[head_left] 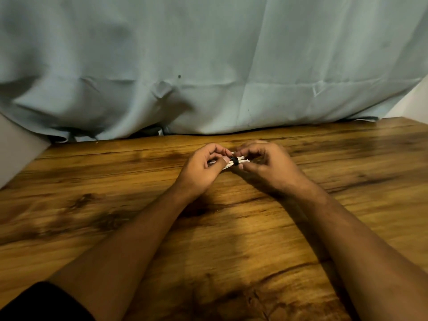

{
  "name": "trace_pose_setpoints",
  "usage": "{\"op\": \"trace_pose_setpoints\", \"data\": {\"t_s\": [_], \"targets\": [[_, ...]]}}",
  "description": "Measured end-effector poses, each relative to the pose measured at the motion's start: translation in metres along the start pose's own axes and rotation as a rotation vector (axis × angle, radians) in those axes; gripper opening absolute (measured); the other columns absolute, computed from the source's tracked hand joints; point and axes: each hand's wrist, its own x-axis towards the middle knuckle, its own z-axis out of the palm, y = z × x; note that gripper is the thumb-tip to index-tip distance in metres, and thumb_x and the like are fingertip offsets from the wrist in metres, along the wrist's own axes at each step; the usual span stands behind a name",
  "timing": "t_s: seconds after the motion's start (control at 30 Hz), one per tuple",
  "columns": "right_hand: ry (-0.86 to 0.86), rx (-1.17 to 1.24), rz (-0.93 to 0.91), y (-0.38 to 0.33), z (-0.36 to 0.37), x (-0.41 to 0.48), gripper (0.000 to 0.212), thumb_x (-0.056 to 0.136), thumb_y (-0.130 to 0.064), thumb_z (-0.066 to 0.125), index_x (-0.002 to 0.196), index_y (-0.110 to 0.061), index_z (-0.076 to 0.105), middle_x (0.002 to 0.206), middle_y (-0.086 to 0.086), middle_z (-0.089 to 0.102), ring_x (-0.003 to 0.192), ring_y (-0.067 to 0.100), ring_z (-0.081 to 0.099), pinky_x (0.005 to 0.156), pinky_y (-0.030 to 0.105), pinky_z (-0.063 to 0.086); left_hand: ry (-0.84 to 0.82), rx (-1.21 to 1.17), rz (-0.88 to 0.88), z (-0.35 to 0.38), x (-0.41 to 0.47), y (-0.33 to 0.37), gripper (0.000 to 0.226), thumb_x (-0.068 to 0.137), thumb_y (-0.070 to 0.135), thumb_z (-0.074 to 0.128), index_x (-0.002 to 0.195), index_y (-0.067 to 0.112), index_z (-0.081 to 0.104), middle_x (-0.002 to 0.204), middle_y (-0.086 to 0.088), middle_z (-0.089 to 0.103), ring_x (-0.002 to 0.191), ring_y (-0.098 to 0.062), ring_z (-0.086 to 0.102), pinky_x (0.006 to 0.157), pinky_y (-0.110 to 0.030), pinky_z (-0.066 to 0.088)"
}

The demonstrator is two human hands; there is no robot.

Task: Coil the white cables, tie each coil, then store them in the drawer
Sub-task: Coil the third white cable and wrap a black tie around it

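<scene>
A small coil of white cable [228, 163] is held just above the wooden table [115, 205], near its far edge. A black tie [235, 161] circles the middle of the coil. My left hand [203, 167] pinches the coil's left end between thumb and curled fingers. My right hand [266, 165] grips the right end, its fingertips close to the black tie. Most of the coil is hidden inside the two hands. No drawer is in view.
A pale blue-grey cloth [208, 66] hangs along the table's far edge. White wall shows at the far left [18, 154] and far right [412, 100]. A dark sleeve [46, 304] sits at the bottom left.
</scene>
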Motion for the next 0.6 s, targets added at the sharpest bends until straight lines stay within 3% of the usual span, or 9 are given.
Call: {"op": "trace_pose_setpoints", "data": {"t_s": [0.07, 0.13, 0.2, 0.4, 0.53, 0.6], "targets": [[0.001, 0.003, -0.02, 0.0, 0.001, 0.001, 0.025, 0.083, -0.019, 0.081, 0.107, -0.024, 0.08, 0.109, -0.012, 0.073, 0.105, 0.005, 0.067, 0.094, 0.036, 0.055, 0.039, 0.038, 0.037, -0.002, 0.002, -0.003, 0.01, 0.098, 0.012, 0.067, 0.105, 0.014, 0.072, 0.092, 0.004, 0.072, 0.065, 0.004, 0.061, 0.059, -0.015, 0.047], [0.016, 0.003, -0.022, 0.0, 0.002, 0.001, 0.025, 0.081, -0.023, 0.079, 0.105, -0.024, 0.08, 0.107, -0.009, 0.074, 0.102, 0.009, 0.069, 0.092, 0.038, 0.056, 0.087, 0.075, 0.07, -0.001, 0.003, -0.006, 0.011, 0.091, 0.025, 0.072, 0.1, 0.017, 0.075, 0.096, 0.006, 0.076, 0.078, -0.008, 0.07, 0.068, -0.036, 0.058], [0.023, -0.005, -0.022, -0.001, 0.004, 0.0, 0.022, 0.083, -0.022, 0.081, 0.105, -0.023, 0.079, 0.105, -0.008, 0.074, 0.099, 0.011, 0.069, 0.088, 0.036, 0.056, 0.138, 0.173, 0.1, 0.0, 0.003, -0.005, 0.016, 0.088, 0.036, 0.073, 0.094, 0.021, 0.076, 0.093, 0.008, 0.076, 0.084, -0.013, 0.071, 0.075, -0.043, 0.059], [0.005, -0.036, -0.04, -0.005, 0.012, -0.001, 0.016, 0.087, -0.016, 0.081, 0.102, -0.019, 0.079, 0.096, -0.008, 0.074, 0.085, 0.01, 0.068, 0.078, 0.029, 0.055, 0.26, 0.515, 0.272, 0.0, 0.001, 0.001, 0.006, 0.092, 0.033, 0.068, 0.09, 0.029, 0.073, 0.086, 0.021, 0.061, 0.09, -0.014, 0.061, 0.088, -0.046, 0.047], [-0.001, -0.061, -0.064, -0.007, 0.012, -0.001, 0.019, 0.086, -0.015, 0.082, 0.105, -0.015, 0.077, 0.097, -0.004, 0.071, 0.085, 0.011, 0.066, 0.075, 0.022, 0.051, 0.228, 0.565, 0.333, 0.0, 0.003, 0.002, 0.009, 0.095, 0.028, 0.063, 0.094, 0.023, 0.07, 0.083, 0.01, 0.067, 0.076, -0.016, 0.06, 0.072, -0.035, 0.044], [-0.021, -0.103, -0.074, -0.01, 0.013, -0.001, 0.019, 0.087, -0.017, 0.081, 0.106, -0.013, 0.078, 0.098, -0.002, 0.07, 0.087, 0.015, 0.067, 0.078, 0.029, 0.053, 0.215, 0.631, 0.352, 0.0, 0.003, 0.002, 0.008, 0.097, 0.027, 0.061, 0.095, 0.021, 0.067, 0.078, 0.006, 0.066, 0.071, -0.017, 0.058, 0.064, -0.033, 0.04]]}}
